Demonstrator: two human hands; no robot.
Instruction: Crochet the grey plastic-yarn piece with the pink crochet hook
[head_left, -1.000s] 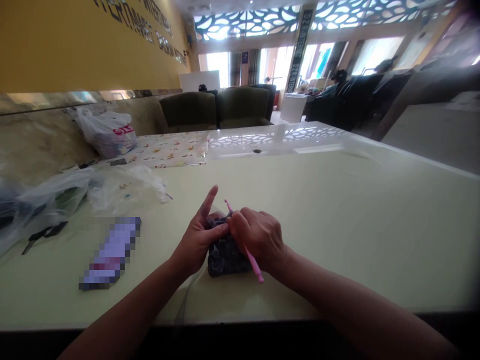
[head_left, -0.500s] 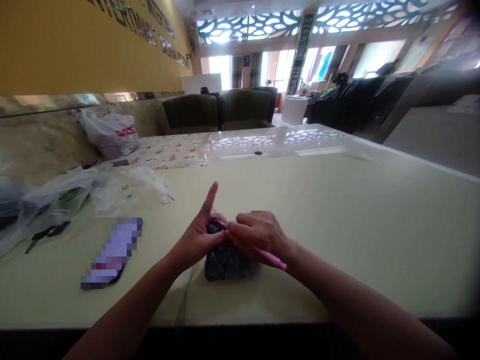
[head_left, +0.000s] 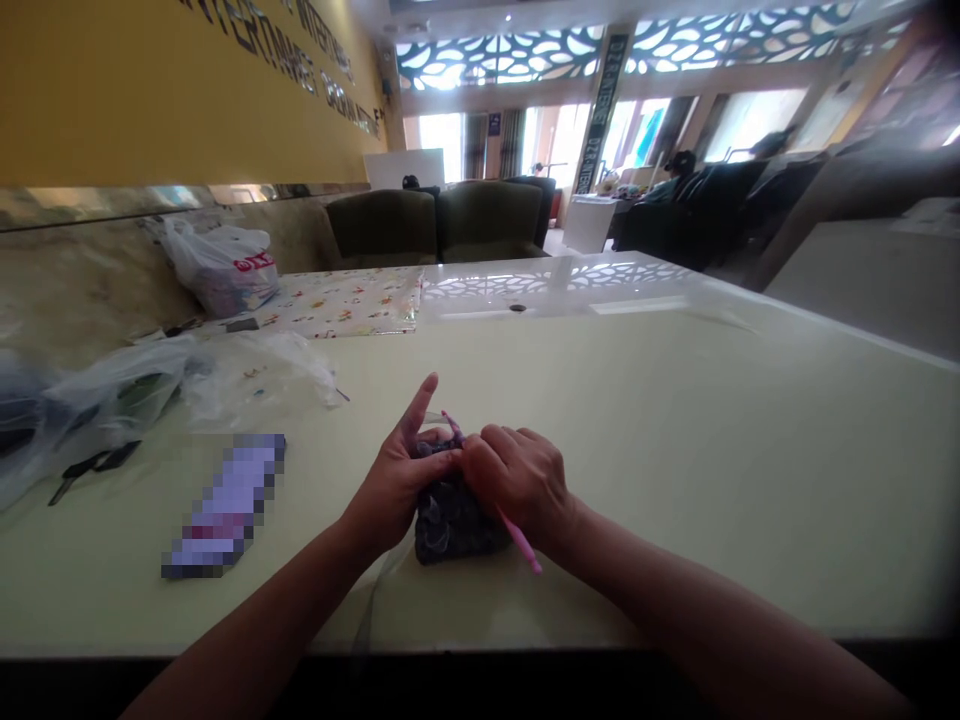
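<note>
A dark grey crocheted piece [head_left: 457, 525] rests on the table below both hands, its surface bumpy and partly covered by them. My left hand [head_left: 401, 475] pinches its upper left edge, with the index finger stretched upward. A thin, see-through grey strand [head_left: 373, 600] runs from the left hand down to the table's front edge. My right hand [head_left: 521, 475] is wrapped around a pink crochet hook [head_left: 523, 545]. The hook's tip points up and left beside the left thumb, and its handle end sticks out below the right hand. Where tip and stitches meet is hard to make out.
A phone [head_left: 225, 510] with a blurred-out screen lies left of the hands, near a key [head_left: 86, 470]. Clear plastic bags [head_left: 262, 385] spread behind them. A full white carrier bag [head_left: 232, 265] stands at the back left by a patterned cloth [head_left: 337, 300]. Dark chairs [head_left: 491, 220] stand beyond.
The right hand has turned, swinging the hook's tip more upright and its handle end down and left. The left index finger has tilted slightly to the right.
</note>
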